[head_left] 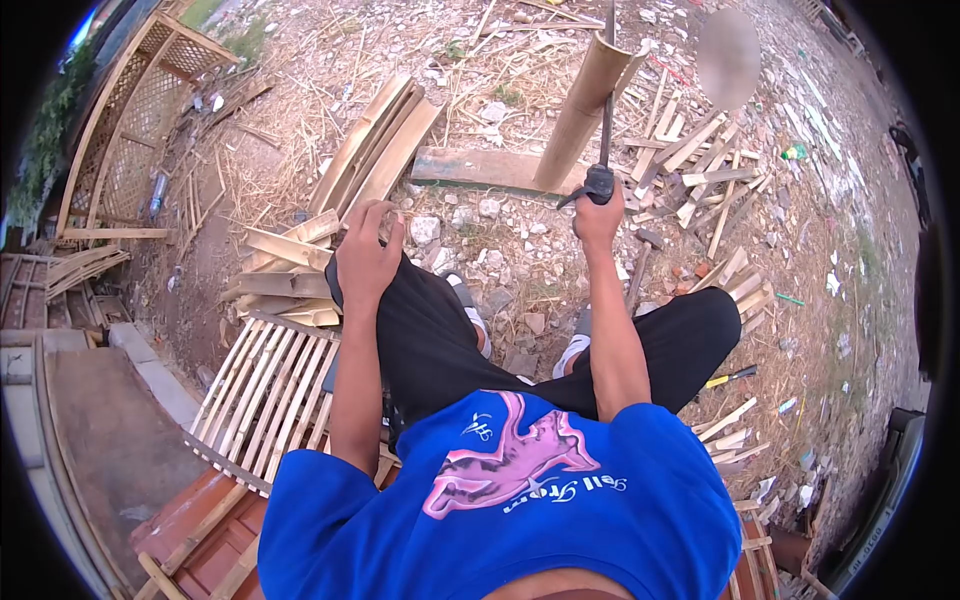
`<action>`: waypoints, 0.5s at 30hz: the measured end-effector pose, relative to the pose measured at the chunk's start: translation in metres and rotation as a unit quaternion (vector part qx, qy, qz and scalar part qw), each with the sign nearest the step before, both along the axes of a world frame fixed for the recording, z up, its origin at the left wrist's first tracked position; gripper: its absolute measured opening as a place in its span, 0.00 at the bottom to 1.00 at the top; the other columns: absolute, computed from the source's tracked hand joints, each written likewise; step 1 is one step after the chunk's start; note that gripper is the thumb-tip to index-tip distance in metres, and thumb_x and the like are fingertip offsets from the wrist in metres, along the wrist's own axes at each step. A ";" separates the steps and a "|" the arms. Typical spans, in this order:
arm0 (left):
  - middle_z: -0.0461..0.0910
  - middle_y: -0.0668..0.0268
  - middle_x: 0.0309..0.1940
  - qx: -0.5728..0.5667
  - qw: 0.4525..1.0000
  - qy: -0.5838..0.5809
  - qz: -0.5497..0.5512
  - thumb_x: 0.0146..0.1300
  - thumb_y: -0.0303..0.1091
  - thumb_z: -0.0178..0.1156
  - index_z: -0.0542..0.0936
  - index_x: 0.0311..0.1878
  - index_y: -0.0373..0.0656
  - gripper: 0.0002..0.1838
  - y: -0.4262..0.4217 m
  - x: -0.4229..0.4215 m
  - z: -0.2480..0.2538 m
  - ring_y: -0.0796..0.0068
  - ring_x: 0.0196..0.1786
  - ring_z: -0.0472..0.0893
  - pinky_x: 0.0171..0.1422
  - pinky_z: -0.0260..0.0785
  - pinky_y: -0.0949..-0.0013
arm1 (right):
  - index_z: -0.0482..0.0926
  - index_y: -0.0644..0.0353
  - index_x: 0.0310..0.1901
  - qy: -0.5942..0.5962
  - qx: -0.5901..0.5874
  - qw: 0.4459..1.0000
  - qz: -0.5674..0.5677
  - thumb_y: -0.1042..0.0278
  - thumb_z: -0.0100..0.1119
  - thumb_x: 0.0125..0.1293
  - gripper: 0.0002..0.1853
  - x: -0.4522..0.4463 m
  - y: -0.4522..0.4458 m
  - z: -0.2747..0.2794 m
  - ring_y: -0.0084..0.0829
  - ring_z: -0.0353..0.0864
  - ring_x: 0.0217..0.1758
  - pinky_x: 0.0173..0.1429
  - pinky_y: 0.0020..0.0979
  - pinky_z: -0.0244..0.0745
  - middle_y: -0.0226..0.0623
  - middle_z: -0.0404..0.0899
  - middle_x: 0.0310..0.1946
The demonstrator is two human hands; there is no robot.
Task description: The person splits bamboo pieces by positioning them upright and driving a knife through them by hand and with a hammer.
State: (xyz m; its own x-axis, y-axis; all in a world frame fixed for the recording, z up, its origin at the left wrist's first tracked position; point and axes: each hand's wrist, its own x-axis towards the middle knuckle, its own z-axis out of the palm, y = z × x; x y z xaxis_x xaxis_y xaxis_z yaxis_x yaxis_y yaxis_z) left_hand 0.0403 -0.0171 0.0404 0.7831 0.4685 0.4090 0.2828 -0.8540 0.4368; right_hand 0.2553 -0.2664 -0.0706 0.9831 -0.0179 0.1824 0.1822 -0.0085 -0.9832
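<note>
My right hand (pixel 600 215) is closed round the black handle (pixel 598 184) of a machete. Its long dark blade (pixel 607 135) points away from me, along the right edge of a split bamboo piece (pixel 577 115). That piece stands tilted, its lower end at a wooden plank (pixel 480 170) on the ground. Whether the blade is in the bamboo or just beside it, I cannot tell. Over my left knee, my left hand (pixel 368 258) is open with loosely bent fingers and nothing in it. Split bamboo lengths (pixel 385 140) lie just beyond that hand.
A hammer (pixel 648 240) lies near my right foot. Bamboo strips (pixel 700 165) are heaped at the right, and a slatted bamboo panel (pixel 262 390) lies at my left. A lattice frame (pixel 130 120) stands far left. Rubble and straw cover the ground. A yellow-and-black tool (pixel 732 377) lies beyond my right knee.
</note>
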 end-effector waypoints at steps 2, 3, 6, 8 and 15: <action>0.80 0.66 0.48 0.003 1.000 0.020 0.009 0.66 0.38 0.62 0.79 0.49 0.47 0.11 -0.003 -0.003 0.001 0.63 0.45 0.83 0.47 0.74 0.60 | 0.76 0.62 0.44 -0.006 0.049 0.999 0.009 0.78 0.65 0.52 0.16 0.008 -0.001 0.032 0.21 0.77 0.33 0.41 0.26 0.73 0.29 0.78 0.32; 0.80 0.66 0.48 0.005 1.000 0.018 0.009 0.66 0.38 0.62 0.79 0.49 0.47 0.11 -0.003 -0.004 0.000 0.63 0.45 0.83 0.46 0.74 0.59 | 0.76 0.62 0.45 -0.028 0.070 0.997 -0.002 0.78 0.66 0.53 0.16 0.013 -0.001 0.053 0.20 0.76 0.33 0.40 0.26 0.73 0.29 0.78 0.32; 0.80 0.66 0.48 -0.001 0.999 0.030 0.011 0.65 0.39 0.62 0.79 0.49 0.47 0.12 -0.004 -0.004 0.001 0.60 0.46 0.83 0.46 0.75 0.58 | 0.76 0.63 0.44 -0.083 0.103 0.991 -0.025 0.77 0.69 0.56 0.15 0.014 -0.011 0.125 0.20 0.75 0.32 0.37 0.24 0.71 0.29 0.77 0.32; 0.80 0.64 0.49 -0.011 0.999 0.047 0.014 0.64 0.39 0.62 0.79 0.49 0.46 0.13 -0.005 -0.002 0.004 0.53 0.47 0.82 0.47 0.75 0.56 | 0.75 0.63 0.44 -0.123 0.118 0.985 -0.037 0.75 0.70 0.58 0.15 0.014 -0.017 0.167 0.19 0.75 0.31 0.34 0.23 0.70 0.28 0.76 0.31; 0.80 0.64 0.48 -0.020 0.999 0.048 0.006 0.64 0.39 0.61 0.79 0.50 0.47 0.13 -0.003 -0.003 0.003 0.53 0.47 0.82 0.46 0.75 0.56 | 0.78 0.63 0.44 0.047 -0.096 0.991 -0.079 0.75 0.68 0.54 0.16 -0.003 -0.006 0.044 0.25 0.80 0.36 0.44 0.24 0.73 0.32 0.80 0.29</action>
